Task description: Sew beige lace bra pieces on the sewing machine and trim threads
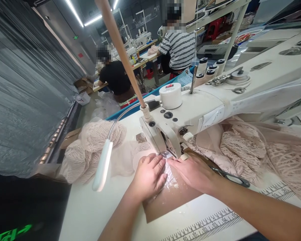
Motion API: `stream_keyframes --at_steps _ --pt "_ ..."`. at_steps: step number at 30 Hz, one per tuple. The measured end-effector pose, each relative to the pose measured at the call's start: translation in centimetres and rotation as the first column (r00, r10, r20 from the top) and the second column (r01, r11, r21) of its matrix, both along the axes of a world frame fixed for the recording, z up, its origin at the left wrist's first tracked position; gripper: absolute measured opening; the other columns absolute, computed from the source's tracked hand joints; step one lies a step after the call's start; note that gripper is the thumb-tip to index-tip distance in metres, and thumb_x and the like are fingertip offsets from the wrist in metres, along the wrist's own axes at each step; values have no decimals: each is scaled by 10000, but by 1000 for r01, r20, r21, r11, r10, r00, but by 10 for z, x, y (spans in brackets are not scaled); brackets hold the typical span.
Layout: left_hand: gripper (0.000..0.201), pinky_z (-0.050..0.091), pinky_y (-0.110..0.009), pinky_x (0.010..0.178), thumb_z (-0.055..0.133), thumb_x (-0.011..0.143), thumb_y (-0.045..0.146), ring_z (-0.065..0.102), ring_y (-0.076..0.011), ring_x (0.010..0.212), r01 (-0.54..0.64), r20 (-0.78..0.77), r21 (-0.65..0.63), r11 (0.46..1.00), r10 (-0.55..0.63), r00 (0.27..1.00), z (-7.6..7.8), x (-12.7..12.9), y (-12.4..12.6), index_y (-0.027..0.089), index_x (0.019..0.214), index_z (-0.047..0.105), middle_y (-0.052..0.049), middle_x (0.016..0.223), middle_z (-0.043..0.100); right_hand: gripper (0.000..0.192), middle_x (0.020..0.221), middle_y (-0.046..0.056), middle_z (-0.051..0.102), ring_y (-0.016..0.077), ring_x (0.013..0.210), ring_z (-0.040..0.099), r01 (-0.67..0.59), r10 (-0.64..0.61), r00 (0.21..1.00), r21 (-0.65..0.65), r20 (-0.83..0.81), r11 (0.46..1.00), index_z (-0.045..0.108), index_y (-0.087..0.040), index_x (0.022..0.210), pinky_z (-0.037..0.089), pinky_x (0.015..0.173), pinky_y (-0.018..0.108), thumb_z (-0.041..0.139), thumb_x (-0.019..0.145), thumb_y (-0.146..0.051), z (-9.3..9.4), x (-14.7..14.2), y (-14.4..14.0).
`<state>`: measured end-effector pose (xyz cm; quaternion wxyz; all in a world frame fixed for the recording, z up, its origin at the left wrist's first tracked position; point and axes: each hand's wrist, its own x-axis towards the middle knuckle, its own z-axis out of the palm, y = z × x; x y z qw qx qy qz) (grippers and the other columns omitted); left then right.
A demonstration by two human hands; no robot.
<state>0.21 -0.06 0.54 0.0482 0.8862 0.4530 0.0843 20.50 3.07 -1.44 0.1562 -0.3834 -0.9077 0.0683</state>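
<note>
My left hand (150, 174) lies palm down beside the needle of a white sewing machine (163, 134), its fingers flat on a narrow strip of white lace (170, 177). To the right of the presser foot, my right hand (193, 174) rests low, one finger stretched toward the needle over the same strip. Its other fingers are partly hidden. The strip runs over a brown sheet (163, 209) with shiny clear film on it. Behind my right wrist, a pair of dark thread snips (230, 176) lies on the table.
Pale pink lace is heaped left (90, 147) and right (243, 147) of the machine. A gooseneck lamp (103, 167) hangs left of my hands. A printed ruler (205, 227) runs along the near table edge. Two people sit at machines behind; thread spools (203, 65) stand beyond the arm.
</note>
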Motion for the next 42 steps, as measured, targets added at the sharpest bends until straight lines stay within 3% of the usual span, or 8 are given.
stream_keyframes --at_steps 6,12,16,22,35,42 --pt "438 381 -470 917 448 913 392 469 -332 1166 -28 -1 2 1000 28 1000 -4 -3 2 154 1273 522 -134 1281 565 310 768 34 629 177 710 516 -106 105 980 7 -171 994 664 -204 987 328 659 303 401 870 -90 -5 10 -3" --pt "437 379 -461 903 432 919 404 475 -329 1160 -28 -7 20 999 28 1000 -6 -4 2 160 1270 522 -142 1283 562 299 736 13 559 145 649 474 -204 192 957 -34 -219 978 657 -208 983 304 634 290 394 880 -112 -3 16 -9" --pt "447 384 -459 894 433 919 407 478 -327 1156 -22 -14 36 999 22 1000 -6 -3 2 151 1276 515 -143 1283 561 322 781 16 561 151 713 485 -265 253 945 -32 -209 964 634 -216 1052 306 659 294 406 863 -89 -2 17 -10" --pt "451 391 -452 901 426 923 411 477 -317 1165 -19 -13 51 999 20 1000 -7 -3 2 151 1281 512 -146 1277 563 291 782 29 545 175 732 453 -306 305 946 7 -110 952 642 -197 990 276 641 307 453 811 -66 -6 16 -8" --pt "374 414 -445 937 429 934 311 498 -278 1166 86 23 96 992 -89 996 -6 -5 -1 151 1253 542 -127 1267 588 292 822 36 554 179 744 436 -314 313 948 -12 -57 949 632 -188 933 299 671 312 483 744 -23 -6 17 -8" --pt "368 426 -438 925 413 937 292 515 -270 1128 60 23 62 996 -61 998 -3 -3 -2 152 1252 541 -120 1268 588 266 818 26 554 186 752 431 -296 296 954 -4 -42 955 608 -193 880 296 674 312 497 716 -16 -5 16 -10"
